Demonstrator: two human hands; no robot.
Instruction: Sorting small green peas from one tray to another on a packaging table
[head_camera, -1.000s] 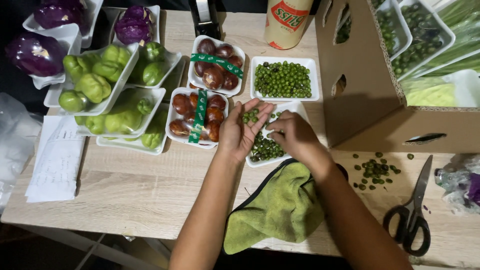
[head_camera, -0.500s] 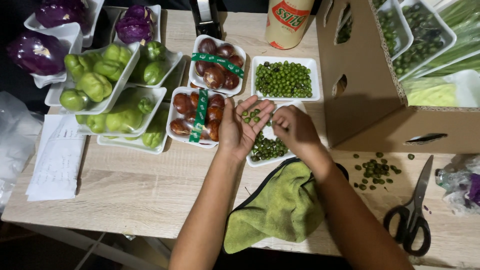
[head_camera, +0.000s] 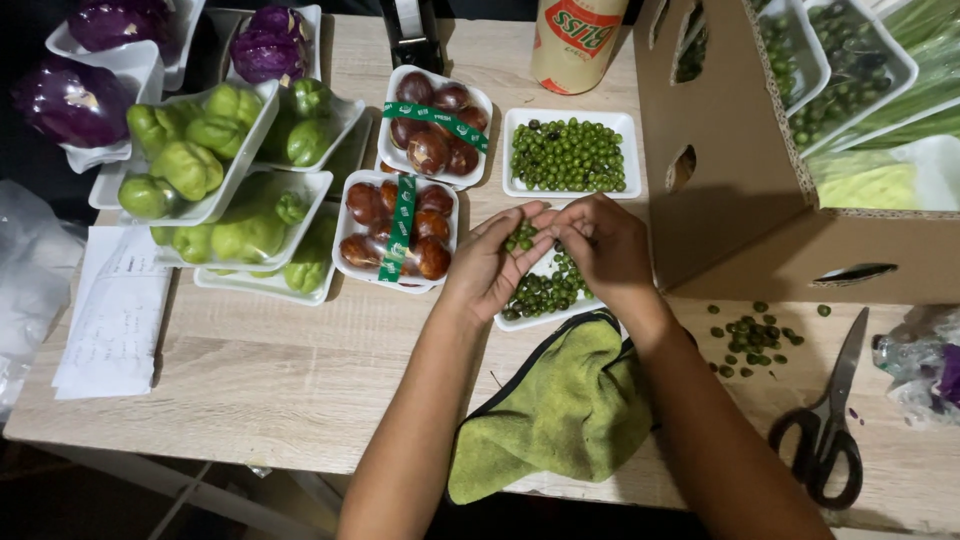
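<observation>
Several green berries (head_camera: 519, 240) lie in my cupped left hand (head_camera: 487, 265) above the white tray (head_camera: 590, 303). My right hand (head_camera: 608, 243) pinches among them, fingers closed. Sorting continues; next calls for careful picking over the tray.

White foam trays (head_camera: 568, 115) of vegetables crowd the counter's far left and middle, two crossed by green label bands (head_camera: 402, 228). A brown cardboard box (head_camera: 735, 190) stands right, a red-and-cream can (head_camera: 577, 40) behind.

Small round green peas (head_camera: 545, 290) heaped loose in white foam tray (head_camera: 520, 320), few cupped in left palm.
</observation>
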